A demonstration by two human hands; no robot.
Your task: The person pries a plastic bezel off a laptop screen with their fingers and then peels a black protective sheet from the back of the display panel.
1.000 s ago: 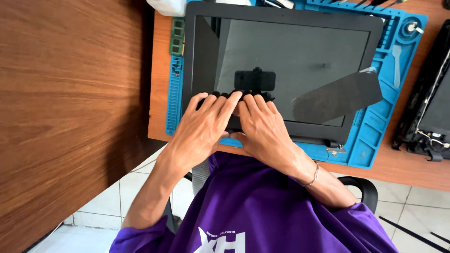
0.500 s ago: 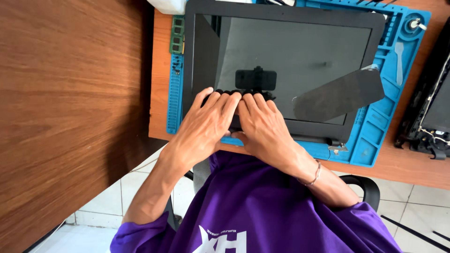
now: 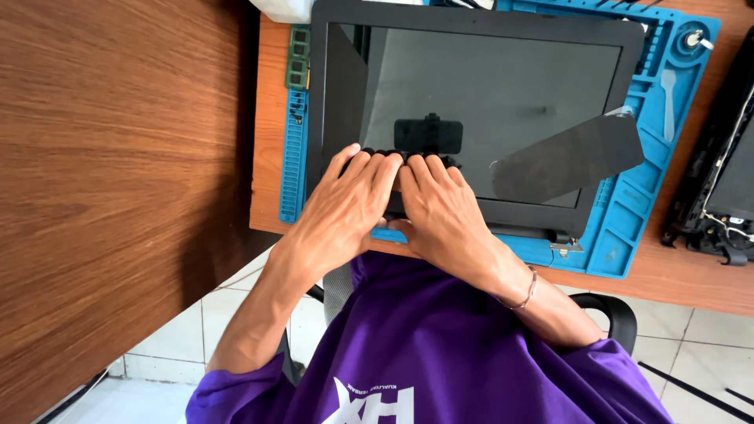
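Both hands pressed flat on the lower edge of a laptop screen panel, centre frame.

Left hand [image 3: 345, 208] and right hand [image 3: 444, 212] lie side by side, each grip spread, fingers flat on the dark screen panel [image 3: 503, 94]; even, light pressure along the bezel seems wisest. Upper left, a green memory module [image 3: 298, 59] lies beside the blue repair mat [image 3: 628, 228]; a loose dark sheet [image 3: 565, 157] overlaps the glass at right, another dismantled device [image 3: 722, 157] lying on the worktop [image 3: 271, 157] at far right.

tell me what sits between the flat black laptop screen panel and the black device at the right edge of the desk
In the head view, the raised right side of the blue silicone repair mat lies between the black screen panel and the black device, with a pale plastic pry tool in it.
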